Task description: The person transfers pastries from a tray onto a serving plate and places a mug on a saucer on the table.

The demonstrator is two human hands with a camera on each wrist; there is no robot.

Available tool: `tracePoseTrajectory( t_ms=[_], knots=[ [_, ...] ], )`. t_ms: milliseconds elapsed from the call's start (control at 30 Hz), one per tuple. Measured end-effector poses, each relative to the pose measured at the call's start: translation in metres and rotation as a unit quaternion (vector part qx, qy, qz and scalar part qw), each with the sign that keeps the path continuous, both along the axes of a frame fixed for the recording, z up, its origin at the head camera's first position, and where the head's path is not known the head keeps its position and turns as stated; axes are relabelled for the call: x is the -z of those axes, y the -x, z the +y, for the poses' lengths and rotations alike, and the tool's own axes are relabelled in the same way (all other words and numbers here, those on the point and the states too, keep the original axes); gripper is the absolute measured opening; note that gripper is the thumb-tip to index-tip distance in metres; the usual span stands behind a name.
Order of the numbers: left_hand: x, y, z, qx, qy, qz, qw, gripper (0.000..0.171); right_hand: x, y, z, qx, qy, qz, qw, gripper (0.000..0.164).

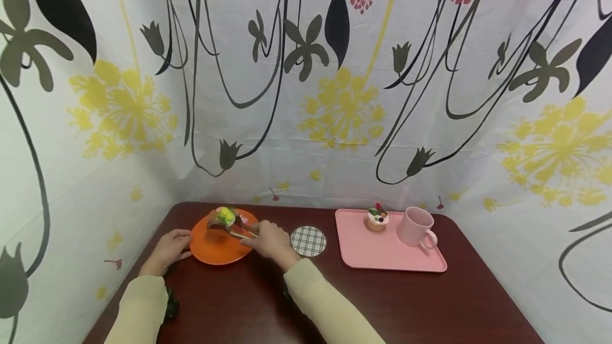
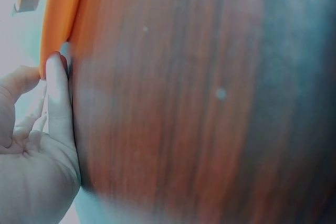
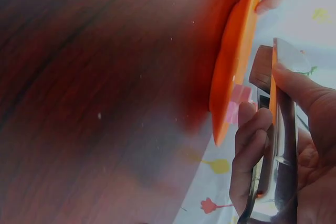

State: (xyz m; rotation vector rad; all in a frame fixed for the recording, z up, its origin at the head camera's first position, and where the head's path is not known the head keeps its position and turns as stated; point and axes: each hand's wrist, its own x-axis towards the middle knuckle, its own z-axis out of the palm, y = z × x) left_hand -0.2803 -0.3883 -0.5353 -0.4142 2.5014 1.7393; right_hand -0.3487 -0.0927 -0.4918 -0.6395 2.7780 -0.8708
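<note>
My left hand (image 1: 171, 248) pinches the left rim of an orange plate (image 1: 215, 251); the left wrist view shows the thumb and a finger (image 2: 59, 98) on either side of the rim. Over the plate, my right hand (image 1: 272, 240) holds metal tongs (image 3: 283, 150) with brown tips, thumb on one arm and curled fingers on the other. A small yellow-topped pastry (image 1: 227, 215) shows at the tongs' tips, partly covered by them. Pink pieces (image 3: 239, 103) lie on the plate near the tongs.
Right of the plate is a round checked coaster (image 1: 308, 241). Farther right, a pink tray (image 1: 368, 256) carries a fruit-topped cupcake (image 1: 376, 221) and a pink mug (image 1: 414, 227). Patterned cloth (image 1: 268, 121) hangs behind and beside the dark wooden table (image 1: 239, 307).
</note>
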Motion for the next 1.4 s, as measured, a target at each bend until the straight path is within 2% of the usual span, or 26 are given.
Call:
tracePoseTrajectory(
  t_ms=[133,400,500,633,900,1400],
  knots=[
    [-0.002,0.000,0.001,-0.001,0.004,-0.002,1.0000,0.059,0.004,0.003,-0.008,0.016,-0.026,0.009,0.999,0.058],
    [0.001,0.002,0.000,-0.012,0.002,-0.005,0.9999,0.058,0.003,0.000,-0.019,0.006,-0.059,0.023,0.998,0.052],
    [0.002,0.002,-0.001,-0.016,0.002,-0.004,0.9999,0.057,0.004,0.000,-0.022,0.004,-0.070,0.031,0.997,0.046],
    [0.002,0.003,0.001,-0.017,0.003,-0.004,0.9998,0.057,0.007,0.003,-0.026,0.008,-0.078,0.028,0.996,0.046],
    [0.000,0.001,0.001,-0.019,0.002,-0.013,0.9997,0.057,0.013,0.007,-0.031,0.020,-0.071,0.013,0.997,0.051],
    [0.001,0.004,0.002,-0.029,-0.001,-0.011,0.9995,0.055,0.012,0.006,-0.033,0.028,-0.055,-0.014,0.998,0.051]
  ],
)
